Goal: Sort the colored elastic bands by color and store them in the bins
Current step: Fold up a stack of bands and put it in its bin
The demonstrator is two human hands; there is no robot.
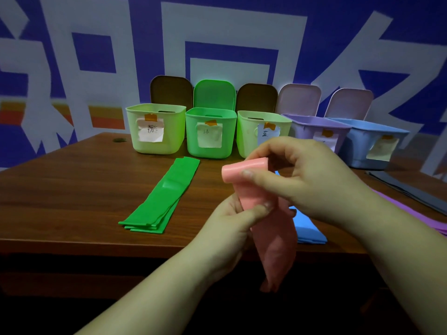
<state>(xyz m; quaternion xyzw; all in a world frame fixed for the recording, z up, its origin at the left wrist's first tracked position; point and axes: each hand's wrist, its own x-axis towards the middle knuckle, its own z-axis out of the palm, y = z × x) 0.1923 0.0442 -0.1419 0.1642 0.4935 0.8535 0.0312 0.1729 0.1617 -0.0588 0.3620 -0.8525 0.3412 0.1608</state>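
Wooden table (72, 189) (five bins lined up) against blue-white wall (96, 56).

held band (244, 170): pink
bands left of it (161, 198): green
bands behind it (308, 228): blue
surface (72, 189): brown woodgrain

Dim, bluish light fell from above, and the space under the table (72, 189) edge sank into near black. The wide lens bent the wall (242, 32) pattern and stretched the right-hand bins (372, 143). Soft focus throughout; no harsh glare.
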